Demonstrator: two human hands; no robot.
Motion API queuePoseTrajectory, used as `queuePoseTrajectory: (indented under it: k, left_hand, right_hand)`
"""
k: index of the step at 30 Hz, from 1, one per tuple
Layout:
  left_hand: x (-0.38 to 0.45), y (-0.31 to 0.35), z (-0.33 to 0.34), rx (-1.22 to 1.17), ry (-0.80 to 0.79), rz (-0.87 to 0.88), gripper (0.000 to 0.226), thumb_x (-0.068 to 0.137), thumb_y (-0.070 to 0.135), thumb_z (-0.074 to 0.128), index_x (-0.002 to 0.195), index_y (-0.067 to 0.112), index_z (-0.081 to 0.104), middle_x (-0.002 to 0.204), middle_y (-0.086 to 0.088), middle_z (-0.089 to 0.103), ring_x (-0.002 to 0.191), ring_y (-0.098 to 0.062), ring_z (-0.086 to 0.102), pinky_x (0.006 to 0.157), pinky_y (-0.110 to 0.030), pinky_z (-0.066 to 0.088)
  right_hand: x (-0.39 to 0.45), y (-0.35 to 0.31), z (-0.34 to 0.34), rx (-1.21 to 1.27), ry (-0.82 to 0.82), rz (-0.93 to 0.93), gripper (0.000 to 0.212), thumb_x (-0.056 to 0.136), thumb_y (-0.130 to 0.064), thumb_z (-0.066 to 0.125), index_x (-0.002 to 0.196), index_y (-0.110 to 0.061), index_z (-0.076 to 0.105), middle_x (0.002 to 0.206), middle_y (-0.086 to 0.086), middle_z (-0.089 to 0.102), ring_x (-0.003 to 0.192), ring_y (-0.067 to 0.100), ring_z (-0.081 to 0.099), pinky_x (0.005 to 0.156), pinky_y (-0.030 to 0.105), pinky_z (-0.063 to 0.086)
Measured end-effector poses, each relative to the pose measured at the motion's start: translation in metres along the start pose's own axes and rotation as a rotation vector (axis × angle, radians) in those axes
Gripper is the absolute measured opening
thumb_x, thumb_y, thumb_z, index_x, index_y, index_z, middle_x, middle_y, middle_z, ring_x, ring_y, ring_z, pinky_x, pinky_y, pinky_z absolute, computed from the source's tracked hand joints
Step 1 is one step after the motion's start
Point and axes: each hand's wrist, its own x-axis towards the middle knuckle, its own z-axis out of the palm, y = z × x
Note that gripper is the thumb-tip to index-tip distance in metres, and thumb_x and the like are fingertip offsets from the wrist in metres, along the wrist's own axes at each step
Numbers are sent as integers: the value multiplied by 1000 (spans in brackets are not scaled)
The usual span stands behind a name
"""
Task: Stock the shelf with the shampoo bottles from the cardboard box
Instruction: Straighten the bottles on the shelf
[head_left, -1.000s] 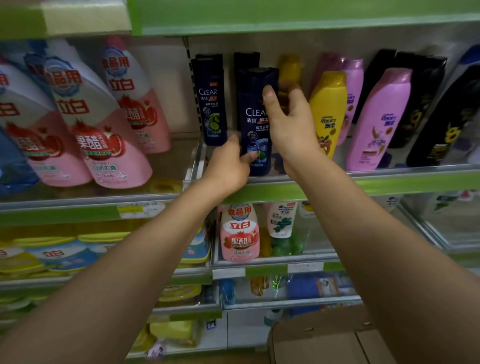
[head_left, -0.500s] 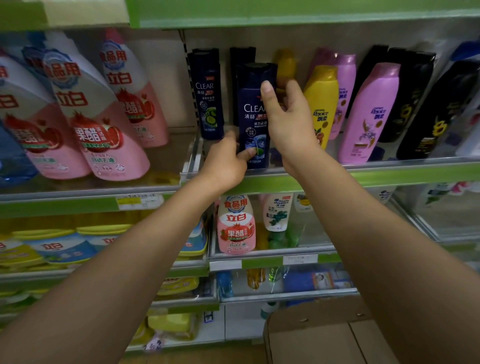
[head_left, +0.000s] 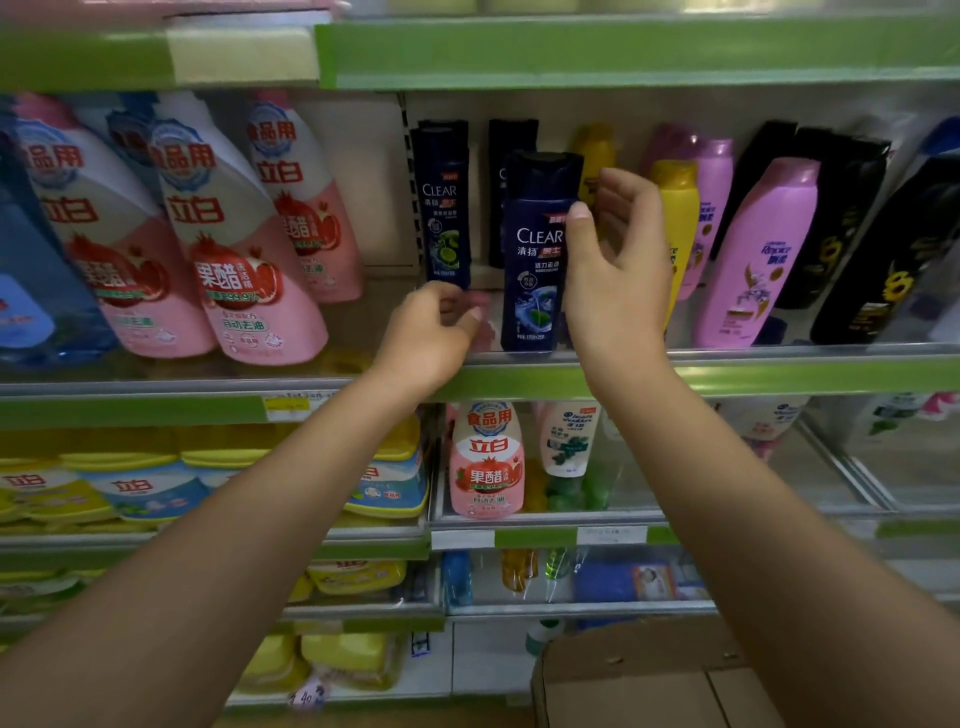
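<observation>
Dark blue Clear bottle (head_left: 535, 249) stands upright at the front of the green-edged shelf (head_left: 727, 376), mid-frame, with two more Clear bottles behind and to its left. Right hand (head_left: 615, 275) is right beside it, thumb up against its right edge, fingers loosely curled, not really gripping anything. Left hand (head_left: 428, 338) sits lower left by the base, fingers relaxed and off the bottle. Cardboard box (head_left: 639, 680) is down at the bottom right.
</observation>
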Motion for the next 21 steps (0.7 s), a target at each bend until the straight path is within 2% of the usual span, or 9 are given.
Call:
queuePoseTrajectory:
  k: [3,6,9,11,12,14,16,18,21]
  left_hand:
    - [4,-13,-13,-8,69,-43,37,92,23,58,126,8,54,122,-5,59,113,-18,56,98,-29,44]
    - [13,-23,-23,-35,131,-68,35,92,22,59,123,8,56,120,-5,61,111,-16,57,95,-28,45]
    - [25,-32,-31,-66,127,-102,34,89,24,61,118,9,58,117,-6,64,108,-19,59,97,-37,47]
    - [38,-40,-34,-68,102,-86,35,83,32,61,111,11,63,107,-3,69,101,-17,63,92,-40,51]
    - [46,-45,-35,-62,91,-81,35,81,35,60,106,11,66,101,-3,71,96,-17,65,87,-40,53]
    - [62,-53,-35,-88,70,-113,24,81,26,62,98,9,67,94,-5,70,90,-21,65,80,-38,54]
    - [78,-60,-33,-126,66,-132,21,77,16,63,98,15,62,98,-8,68,94,-26,64,83,-40,53]
    - [95,-66,-29,-201,77,-105,23,75,12,68,94,18,56,102,-11,66,97,-29,63,91,-47,50]
    - [115,-66,-25,-265,21,-67,21,85,6,65,102,14,54,97,-4,59,93,-18,58,94,-36,47]
  right_hand:
    - [-13,-12,4,80,7,-107,19,95,-13,52,114,-12,58,111,1,61,106,10,58,95,33,49]
    - [-25,-20,24,129,-121,-169,17,95,-6,52,110,-7,61,104,1,64,98,8,60,87,23,51]
    - [-30,-16,55,145,-243,-143,17,95,-5,52,108,-6,63,101,1,65,97,7,61,87,23,51]
    - [-25,-6,76,136,-257,-91,16,96,-6,52,107,-7,64,99,-1,65,92,2,61,84,19,49]
    - [-20,-1,87,125,-244,-61,16,95,-6,53,106,-7,64,96,-3,65,88,-1,60,81,16,48]
    - [-7,13,108,123,-192,9,15,94,-5,53,104,-8,63,89,-8,64,80,-5,58,77,12,45]
    - [6,26,126,160,-130,82,16,93,-2,53,104,-10,62,88,-10,62,79,-7,56,75,7,42]
    - [18,39,142,165,-51,122,14,95,-4,52,106,-7,60,96,0,63,84,1,57,74,6,42]
    - [36,56,158,151,63,116,21,96,-11,51,115,-6,56,116,13,59,101,16,57,87,17,46]
